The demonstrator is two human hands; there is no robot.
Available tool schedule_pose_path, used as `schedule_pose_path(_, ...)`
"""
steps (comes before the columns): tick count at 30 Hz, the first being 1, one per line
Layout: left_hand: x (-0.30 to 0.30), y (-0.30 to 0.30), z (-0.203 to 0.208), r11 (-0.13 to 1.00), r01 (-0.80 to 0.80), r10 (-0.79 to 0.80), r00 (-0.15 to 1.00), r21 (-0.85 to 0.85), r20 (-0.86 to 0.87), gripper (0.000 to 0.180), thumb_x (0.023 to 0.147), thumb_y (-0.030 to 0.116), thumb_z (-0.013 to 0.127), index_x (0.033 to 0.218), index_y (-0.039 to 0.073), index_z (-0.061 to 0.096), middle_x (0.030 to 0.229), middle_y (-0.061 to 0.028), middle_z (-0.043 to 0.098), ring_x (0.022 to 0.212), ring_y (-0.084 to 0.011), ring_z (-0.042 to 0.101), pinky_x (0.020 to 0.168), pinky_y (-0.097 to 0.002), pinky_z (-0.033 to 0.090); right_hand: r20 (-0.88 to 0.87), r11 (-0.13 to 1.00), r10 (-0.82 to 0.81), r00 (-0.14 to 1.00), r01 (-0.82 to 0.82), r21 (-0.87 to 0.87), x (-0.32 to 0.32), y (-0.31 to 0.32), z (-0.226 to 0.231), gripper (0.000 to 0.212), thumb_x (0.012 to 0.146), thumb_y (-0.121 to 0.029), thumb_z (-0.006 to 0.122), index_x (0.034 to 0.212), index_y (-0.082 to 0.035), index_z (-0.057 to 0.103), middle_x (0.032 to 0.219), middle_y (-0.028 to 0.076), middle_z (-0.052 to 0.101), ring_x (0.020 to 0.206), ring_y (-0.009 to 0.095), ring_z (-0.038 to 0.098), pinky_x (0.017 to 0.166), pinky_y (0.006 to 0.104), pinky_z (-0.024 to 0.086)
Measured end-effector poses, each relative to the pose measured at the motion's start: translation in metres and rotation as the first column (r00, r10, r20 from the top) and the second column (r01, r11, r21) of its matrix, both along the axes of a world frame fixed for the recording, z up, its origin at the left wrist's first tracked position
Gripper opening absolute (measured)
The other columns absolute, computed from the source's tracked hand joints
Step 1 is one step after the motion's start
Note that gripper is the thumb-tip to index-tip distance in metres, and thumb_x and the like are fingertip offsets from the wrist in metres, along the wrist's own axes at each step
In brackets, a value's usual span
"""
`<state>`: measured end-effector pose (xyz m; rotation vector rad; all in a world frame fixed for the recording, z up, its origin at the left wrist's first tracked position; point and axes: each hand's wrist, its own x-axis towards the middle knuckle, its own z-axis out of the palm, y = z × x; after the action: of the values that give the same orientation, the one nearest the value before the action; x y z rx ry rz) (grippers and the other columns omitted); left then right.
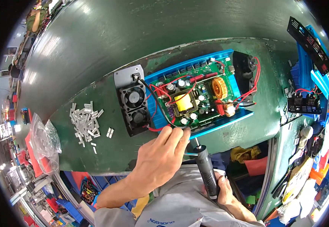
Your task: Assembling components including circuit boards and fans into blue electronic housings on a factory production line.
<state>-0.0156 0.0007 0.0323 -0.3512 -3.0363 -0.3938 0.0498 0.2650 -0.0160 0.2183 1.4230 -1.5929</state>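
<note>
L hand [158, 159] is palm down at the near side of the open blue metal enclosure [225, 124], fingers bent & close together, tips at the edge by the fan end; can't tell if anything's pinched, underside hidden. R hand [225, 191] is wrapped round the lower part of a black inline screwdriver [206, 172], thumb along its side; driver stands tilted, bit end up at the encl.'s near wall, just R of the L fingertips. Can't tell if bit is seated in a screw.

Encl. sits mid-tabletop [96, 89], angled, w/ green PCB [200, 90] inside: yellow-wrapped transformer [183, 102] approx. centre, copper toroid coil [220, 88] toward R end. Dark twin-fan end panel [126, 111] at L end, red & black wires running to the PCB; black end panel [243, 70] at R end, red wires [256, 81] looping off it.

L of the fan panel: loose pile of small silver metal pieces [85, 123], a few strays nr it. Clear plastic bag [45, 143] at tabletop's far L edge. Far R: stacked blue housings [304, 72] w/ vented black panel [308, 41].
</note>
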Motion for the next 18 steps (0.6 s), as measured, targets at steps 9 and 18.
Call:
schedule_pose_path(9,-0.016,0.004,0.019,0.995,0.098,-0.098,0.991,0.005,0.091,0.031,0.084,0.013,0.068,0.113,0.004,0.067,0.096,-0.0025,0.058,0.087,-0.0163,0.06,0.06,-0.0281,0.052,0.314,0.949,0.014,0.949,0.087,-0.303,0.017,0.031,-0.033,0.084,0.098,-0.075,0.029,0.138,-0.003,0.049,0.09,0.007,0.068,0.073,0.013,0.062,0.066,0.0273,0.048)
schedule_pose_path(18,-0.11,-0.02,0.05,0.99,0.059,-0.08,0.983,-0.126,-0.165,0.014,0.092,0.021,0.067,0.092,0.007,0.067,0.09,-0.007,0.06,0.084,-0.0257,0.063,0.061,-0.0407,0.051,-0.246,0.99,-0.078,0.966,0.104,0.094,0.021,0.06,-0.032,0.07,0.107,-0.055,0.023,0.148,-0.002,0.042,0.123,0.012,0.062,0.114,0.022,0.055,0.103,0.0381,0.04)
